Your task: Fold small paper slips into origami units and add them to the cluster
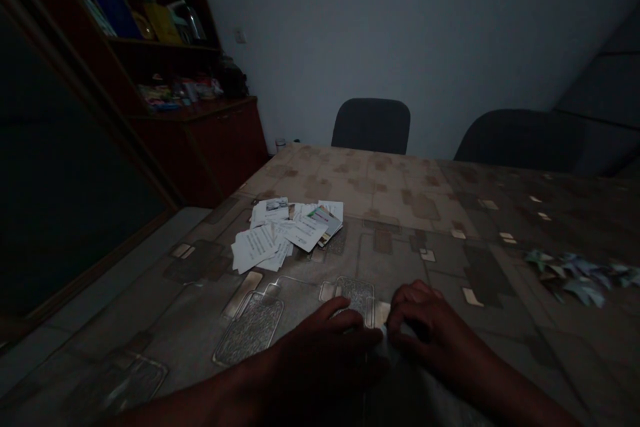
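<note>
The left hand [330, 347] and right hand [425, 320] nearly meet over the counter [393, 257], fingers curled; whether either grips the pale scrap [384, 331] between them, I cannot tell. Probably fine fingering, calling for a steady pinch. Beyond lie crumpled bits [583, 275], rightward, then cards [255, 247].

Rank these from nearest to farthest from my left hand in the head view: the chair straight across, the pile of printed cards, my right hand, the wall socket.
From your left hand:
1. Right hand: just to its right.
2. Pile of printed cards: ahead, slightly left.
3. Chair: beyond the table's far edge.
4. Wall socket: back wall, left.
</note>
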A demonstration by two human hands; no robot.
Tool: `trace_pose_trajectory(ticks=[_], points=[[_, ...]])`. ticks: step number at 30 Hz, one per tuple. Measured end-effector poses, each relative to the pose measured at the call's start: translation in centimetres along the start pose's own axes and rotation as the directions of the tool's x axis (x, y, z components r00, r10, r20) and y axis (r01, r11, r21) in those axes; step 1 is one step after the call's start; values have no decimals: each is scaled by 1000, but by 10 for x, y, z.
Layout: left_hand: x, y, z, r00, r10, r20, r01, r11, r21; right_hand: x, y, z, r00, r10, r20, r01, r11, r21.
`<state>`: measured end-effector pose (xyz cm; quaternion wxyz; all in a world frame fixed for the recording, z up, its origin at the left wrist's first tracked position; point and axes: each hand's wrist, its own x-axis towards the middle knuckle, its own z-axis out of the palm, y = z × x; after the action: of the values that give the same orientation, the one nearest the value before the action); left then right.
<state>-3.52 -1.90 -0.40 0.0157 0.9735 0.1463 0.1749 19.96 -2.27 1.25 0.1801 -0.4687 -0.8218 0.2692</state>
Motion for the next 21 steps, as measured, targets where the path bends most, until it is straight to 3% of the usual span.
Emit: trace_pose_trajectory(ticks=[3,8,15,21], points=[[1,0,-1,1000,12,8,-11,1000,-23,-1,-1,2,1000,3,-8,-3,1000,-12],[1,1,-2,995,-97,-22,95,990,-101,-3,-2,4,1000,19,-20,-20,999,-27],[1,2,0,998,-65,21,67,993,-96,-3,-2,5,999,15,-33,-16,999,-35],[-1,5,8,999,-48,-3,47,999,-14,-2,-1,7,999,26,-23,-27,999,-43]])
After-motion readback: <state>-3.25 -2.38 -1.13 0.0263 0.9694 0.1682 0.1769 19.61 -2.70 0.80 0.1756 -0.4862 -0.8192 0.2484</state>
